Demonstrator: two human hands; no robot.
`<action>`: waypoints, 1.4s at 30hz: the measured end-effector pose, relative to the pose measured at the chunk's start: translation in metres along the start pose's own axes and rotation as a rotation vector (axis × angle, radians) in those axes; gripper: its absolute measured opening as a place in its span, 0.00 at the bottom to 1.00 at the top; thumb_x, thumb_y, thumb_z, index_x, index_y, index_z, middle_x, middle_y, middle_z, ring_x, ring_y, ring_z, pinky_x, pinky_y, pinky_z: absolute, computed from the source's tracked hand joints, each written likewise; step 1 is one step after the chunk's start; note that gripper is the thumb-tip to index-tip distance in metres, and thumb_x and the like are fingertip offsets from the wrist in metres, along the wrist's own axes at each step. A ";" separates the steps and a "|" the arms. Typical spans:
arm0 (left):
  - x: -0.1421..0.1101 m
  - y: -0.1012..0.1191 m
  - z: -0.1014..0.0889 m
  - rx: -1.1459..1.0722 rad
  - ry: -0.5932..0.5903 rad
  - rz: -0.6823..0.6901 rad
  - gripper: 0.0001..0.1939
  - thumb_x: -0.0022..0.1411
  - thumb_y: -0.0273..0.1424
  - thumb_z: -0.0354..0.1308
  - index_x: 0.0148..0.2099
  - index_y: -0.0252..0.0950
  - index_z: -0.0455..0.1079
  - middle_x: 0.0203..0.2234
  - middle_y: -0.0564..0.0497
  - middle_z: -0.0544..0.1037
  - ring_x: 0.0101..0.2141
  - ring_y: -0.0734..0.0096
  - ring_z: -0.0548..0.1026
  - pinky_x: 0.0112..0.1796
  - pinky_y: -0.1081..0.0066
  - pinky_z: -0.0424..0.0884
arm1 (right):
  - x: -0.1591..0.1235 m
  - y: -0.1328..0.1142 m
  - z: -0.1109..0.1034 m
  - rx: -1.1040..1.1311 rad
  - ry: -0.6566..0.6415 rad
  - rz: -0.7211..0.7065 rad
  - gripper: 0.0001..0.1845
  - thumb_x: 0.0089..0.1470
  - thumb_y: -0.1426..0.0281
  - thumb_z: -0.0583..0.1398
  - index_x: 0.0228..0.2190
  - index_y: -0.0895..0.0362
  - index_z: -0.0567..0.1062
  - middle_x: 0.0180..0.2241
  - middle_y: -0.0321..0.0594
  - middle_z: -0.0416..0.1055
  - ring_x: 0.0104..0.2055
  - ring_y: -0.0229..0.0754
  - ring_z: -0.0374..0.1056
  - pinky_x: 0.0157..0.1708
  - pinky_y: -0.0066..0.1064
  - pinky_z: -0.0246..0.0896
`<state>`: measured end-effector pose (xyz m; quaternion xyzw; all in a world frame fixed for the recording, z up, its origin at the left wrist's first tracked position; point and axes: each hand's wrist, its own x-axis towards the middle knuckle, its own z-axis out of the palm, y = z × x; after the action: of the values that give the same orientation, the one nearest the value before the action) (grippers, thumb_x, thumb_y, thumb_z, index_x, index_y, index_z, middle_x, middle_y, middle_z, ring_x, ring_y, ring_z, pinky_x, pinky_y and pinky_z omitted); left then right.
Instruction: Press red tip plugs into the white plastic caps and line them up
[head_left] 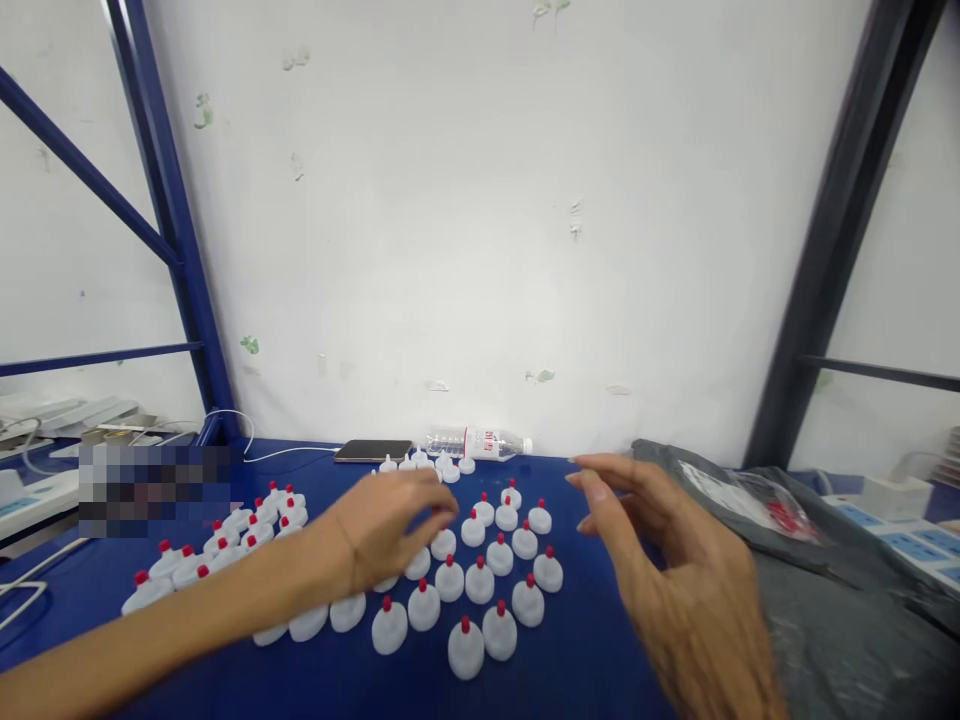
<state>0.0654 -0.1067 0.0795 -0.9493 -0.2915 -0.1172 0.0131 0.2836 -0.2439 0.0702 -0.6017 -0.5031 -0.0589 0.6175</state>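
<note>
My left hand (pixel 401 520) reaches in above the middle of the blue table, fingers bent and thumb apart, with nothing visible in it. Under and around it stand many white nozzle caps with red tips (pixel 480 580), some hidden by my forearm. My right hand (pixel 675 570) hovers to the right of these caps. Its thumb and fingers curve toward each other with a gap, and no object shows between them. Beyond my left hand, a cluster of white nozzle caps without red tips (pixel 448 468) sits near the back, partly covered by the hand.
Against the wall lie a phone (pixel 373 451) with a cable and a clear plastic bottle (pixel 480 443) on its side. A grey plastic bag (pixel 840 590) with a small clear bag of red pieces (pixel 784 517) covers the right side. Blue posts (pixel 169 200) frame the table (pixel 592 640).
</note>
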 end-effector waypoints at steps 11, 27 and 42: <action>0.026 -0.150 0.038 0.053 -0.023 -0.308 0.07 0.59 0.33 0.62 0.36 0.34 0.74 0.32 0.49 0.78 0.34 0.64 0.76 0.37 0.63 0.71 | -0.002 -0.004 0.004 0.042 -0.010 -0.048 0.10 0.58 0.61 0.58 0.38 0.48 0.78 0.30 0.31 0.78 0.23 0.35 0.72 0.23 0.24 0.67; 0.003 0.034 -0.042 -0.931 0.145 -0.076 0.12 0.58 0.42 0.64 0.38 0.39 0.78 0.27 0.52 0.80 0.22 0.74 0.72 0.19 0.78 0.65 | -0.020 -0.025 0.040 0.074 -0.244 -0.126 0.15 0.56 0.59 0.60 0.45 0.47 0.76 0.33 0.31 0.79 0.31 0.37 0.75 0.33 0.24 0.71; 0.009 -0.151 0.045 -0.032 -0.110 -0.310 0.08 0.59 0.33 0.64 0.38 0.34 0.73 0.32 0.52 0.76 0.35 0.65 0.75 0.39 0.61 0.72 | -0.010 -0.009 0.031 0.016 -0.055 -0.079 0.14 0.52 0.55 0.61 0.39 0.45 0.78 0.27 0.29 0.78 0.29 0.40 0.75 0.30 0.28 0.71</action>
<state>-0.0012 0.0276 0.0310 -0.8980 -0.4327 -0.0706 -0.0364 0.2559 -0.2269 0.0622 -0.5781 -0.5435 -0.0627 0.6054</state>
